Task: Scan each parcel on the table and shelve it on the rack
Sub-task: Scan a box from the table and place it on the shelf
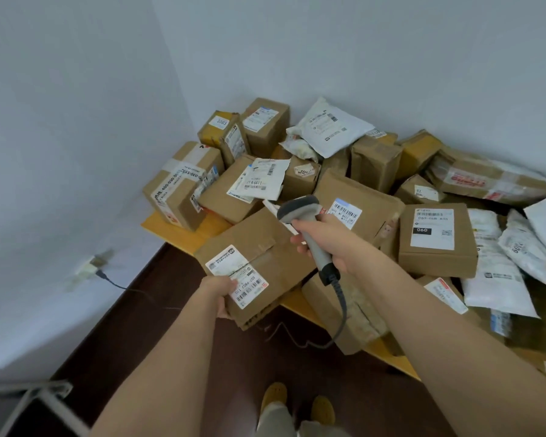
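My left hand grips the near corner of a flat cardboard parcel, holding it tilted above the table's front edge. Its white barcode label faces up, beside my thumb. My right hand holds a grey handheld scanner by its handle. The scanner's head sits over the parcel's far end. A coiled cable hangs from the handle. The yellow table carries a heap of several cardboard boxes and white poly mailers.
A box labelled 060 sits just right of my right hand. White mailers lie at the right. White walls meet behind the pile. A wall socket with a plug is at the left. A metal frame shows at the bottom left over the dark floor.
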The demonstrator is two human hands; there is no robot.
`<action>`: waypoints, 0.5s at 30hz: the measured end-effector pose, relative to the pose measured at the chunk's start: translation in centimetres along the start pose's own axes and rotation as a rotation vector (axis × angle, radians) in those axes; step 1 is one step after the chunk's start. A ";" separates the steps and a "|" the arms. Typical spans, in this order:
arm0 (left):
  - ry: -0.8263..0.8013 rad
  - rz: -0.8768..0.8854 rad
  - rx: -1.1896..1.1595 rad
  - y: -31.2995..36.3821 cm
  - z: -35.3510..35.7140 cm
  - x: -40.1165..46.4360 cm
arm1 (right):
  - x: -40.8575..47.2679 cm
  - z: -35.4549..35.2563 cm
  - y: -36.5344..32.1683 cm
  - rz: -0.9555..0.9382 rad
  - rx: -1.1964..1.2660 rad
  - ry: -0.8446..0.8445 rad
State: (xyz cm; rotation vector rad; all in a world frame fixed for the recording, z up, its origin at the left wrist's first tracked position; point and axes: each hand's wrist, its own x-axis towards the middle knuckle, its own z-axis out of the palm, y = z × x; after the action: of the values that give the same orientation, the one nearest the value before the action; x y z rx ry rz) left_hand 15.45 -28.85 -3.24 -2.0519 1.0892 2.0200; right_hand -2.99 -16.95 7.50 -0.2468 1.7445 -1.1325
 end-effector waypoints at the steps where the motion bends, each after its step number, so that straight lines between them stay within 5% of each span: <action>1: 0.007 -0.004 0.020 0.1 -0.5 0.0 | 0.2 0.1 0.0 0.007 0.002 0.013; 15: 0.024 0.001 0.115 0.9 -2.5 0.1 | 1.5 0.1 0.2 0.041 0.036 0.101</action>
State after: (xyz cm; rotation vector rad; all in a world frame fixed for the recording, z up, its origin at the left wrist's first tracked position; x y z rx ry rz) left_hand 17.15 -30.84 -2.60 -2.0240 1.1813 1.8898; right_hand -3.58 -17.81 6.40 -0.1330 1.8077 -1.1623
